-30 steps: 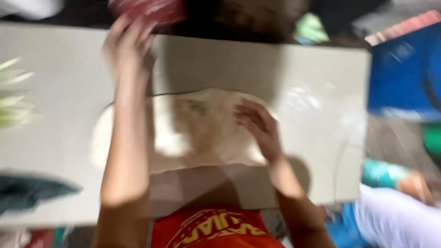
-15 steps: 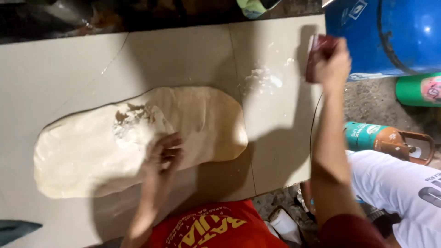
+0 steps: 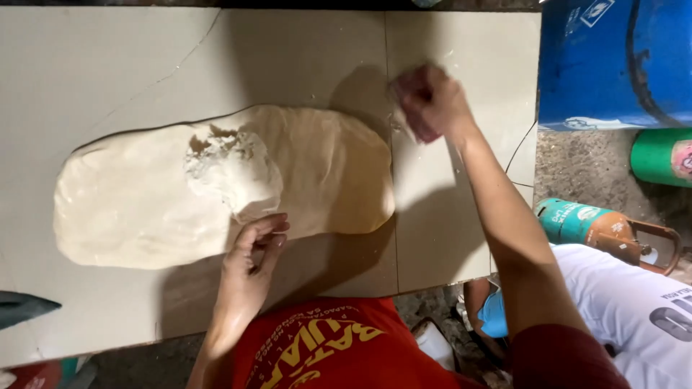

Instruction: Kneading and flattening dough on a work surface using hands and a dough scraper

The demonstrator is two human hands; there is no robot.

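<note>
On the pale tiled tabletop (image 3: 108, 65), left hand (image 3: 249, 263) pinches open over flat floured beige dough sheet (image 3: 144, 209); blurred right hand (image 3: 430, 102), grip unclear, hovers; spreading flour seems next

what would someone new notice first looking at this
A big flattened sheet of pale dough sprawls across the middle of the tiled worktable, with a floury lump folded on top. The left hand rests at its near edge, while the right hand, blurred, hovers over the table past the dough's right end. A blue barrel stands at the upper right.
</note>
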